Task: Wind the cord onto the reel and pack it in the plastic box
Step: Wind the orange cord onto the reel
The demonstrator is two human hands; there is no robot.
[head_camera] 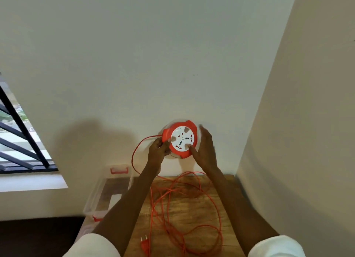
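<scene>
- The person is holding the round orange-and-white plastic cord reel up in the air in front of the pale wall, above the far edge of the brown wooden desk, probably so that the cord can feed in freely.
- The left hand is gripping the reel's orange rim at about 9 o'clock, its fingers curled round the edge right where the cord is entering; this looks like the steadying hold.
- The right hand is sitting at the reel's 3 to 5 o'clock side, one finger pressed into a recess of the white socket face, the others loosely spread and blurred; it appears to be cranking the face round to wind.
- The reel's flat socket face is pointing back toward the camera, so its spin axis is running roughly from the wall to the person.
- The thin orange cord is leaving the reel at 9 o'clock, looping down and lying in loose tangled coils on the desk, its orange two-pin plug resting at the near edge, pins pointing away from the person.
- Most of the cord seems to be waiting unwound.
- The clear plastic box with red latches is sitting open at the desk's 9 o'clock side, within reach for packing.
</scene>
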